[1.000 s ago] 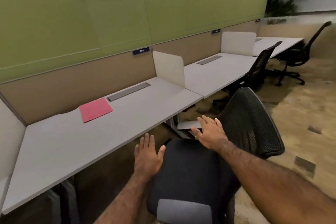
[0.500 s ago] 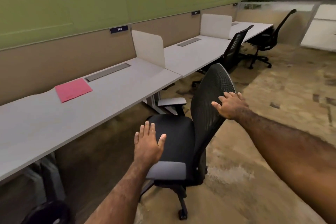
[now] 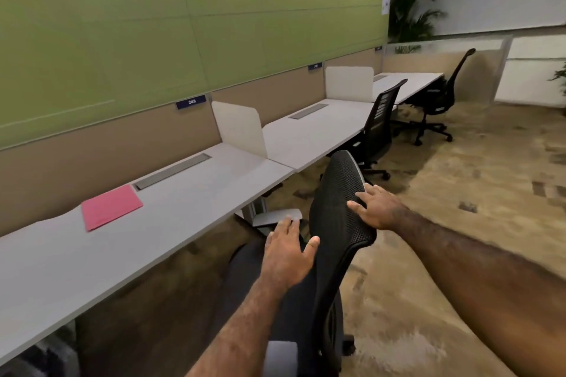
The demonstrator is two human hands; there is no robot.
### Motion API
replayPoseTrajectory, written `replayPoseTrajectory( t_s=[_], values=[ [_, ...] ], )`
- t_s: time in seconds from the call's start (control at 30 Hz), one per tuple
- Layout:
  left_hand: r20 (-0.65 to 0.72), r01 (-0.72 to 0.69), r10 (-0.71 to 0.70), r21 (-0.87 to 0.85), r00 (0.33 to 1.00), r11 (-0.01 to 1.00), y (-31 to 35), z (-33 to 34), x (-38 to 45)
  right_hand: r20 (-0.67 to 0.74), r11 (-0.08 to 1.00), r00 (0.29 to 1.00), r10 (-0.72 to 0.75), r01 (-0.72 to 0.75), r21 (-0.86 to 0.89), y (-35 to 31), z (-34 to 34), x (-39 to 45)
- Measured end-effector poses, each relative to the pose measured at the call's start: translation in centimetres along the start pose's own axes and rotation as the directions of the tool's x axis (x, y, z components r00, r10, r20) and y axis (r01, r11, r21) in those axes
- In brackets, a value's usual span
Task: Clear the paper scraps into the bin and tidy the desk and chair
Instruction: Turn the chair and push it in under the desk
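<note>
A black mesh-backed office chair stands in front of the long white desk, its seat turned toward me. My right hand rests flat on the outer side of the backrest, fingers spread. My left hand hovers open over the dark seat, thumb near the backrest's edge, holding nothing. A pink paper folder lies flat on the desk near the grey cable slot. No bin or paper scraps are in view.
White divider screens split the desk into bays. Two more black chairs stand further along on the right. Patterned brown carpet spreads to the right. A potted plant stands at the far end.
My right hand went from the chair's armrest to the back of the backrest. My left hand moved up over the seat. The chair has turned, and my view swung right.
</note>
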State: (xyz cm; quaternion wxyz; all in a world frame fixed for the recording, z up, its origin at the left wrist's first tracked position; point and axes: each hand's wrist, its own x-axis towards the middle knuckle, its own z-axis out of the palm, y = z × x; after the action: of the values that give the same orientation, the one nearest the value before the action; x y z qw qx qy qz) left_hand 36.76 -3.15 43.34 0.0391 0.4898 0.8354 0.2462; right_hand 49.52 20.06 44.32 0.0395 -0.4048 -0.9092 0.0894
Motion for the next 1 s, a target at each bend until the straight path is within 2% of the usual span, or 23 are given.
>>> replayPoseTrajectory(
  t_s=[0.1, 0.2, 0.43, 0.57, 0.7, 0.9, 1.0],
  values=[
    [0.122, -0.014, 0.028, -0.115, 0.992, 0.993, 4.6, 2.7, 3.2, 0.016, 0.999, 1.0, -0.013, 0.012, 0.051, 2.4, -0.1, 3.3],
    [0.217, 0.04, -0.001, -0.174, 0.976, 0.984, 8.4, 5.2, 6.3, 0.022, 0.993, 1.0, -0.022, 0.019, 0.12, 3.8, 0.2, 6.7],
    [0.296, 0.248, -0.221, -0.057, 0.929, 0.967, 12.1, 8.3, 10.5, 0.068, 0.963, 0.997, -0.046, 0.026, 0.267, 4.1, 1.7, 12.7],
    [0.306, 0.363, -0.308, -0.143, 0.901, 0.921, 12.1, 7.7, 10.9, 0.064, 0.953, 0.997, -0.044, 0.022, 0.301, 3.6, 1.8, 15.2],
    [0.265, 0.395, -0.342, -0.177, 0.901, 0.902, 10.6, 6.5, 10.4, 0.048, 0.917, 0.997, -0.066, 0.042, 0.397, 2.0, 1.7, 17.2],
    [0.236, 0.423, -0.373, -0.224, 0.897, 0.878, 7.5, 4.2, 7.6, 0.009, 0.929, 0.998, -0.058, 0.051, 0.368, -0.7, 2.0, 18.2],
    [0.233, 0.424, -0.375, -0.214, 0.897, 0.88, 5.5, 2.6, 5.6, 0.034, 0.931, 0.999, -0.043, 0.028, 0.363, -2.5, 2.8, 17.8]
  ],
)
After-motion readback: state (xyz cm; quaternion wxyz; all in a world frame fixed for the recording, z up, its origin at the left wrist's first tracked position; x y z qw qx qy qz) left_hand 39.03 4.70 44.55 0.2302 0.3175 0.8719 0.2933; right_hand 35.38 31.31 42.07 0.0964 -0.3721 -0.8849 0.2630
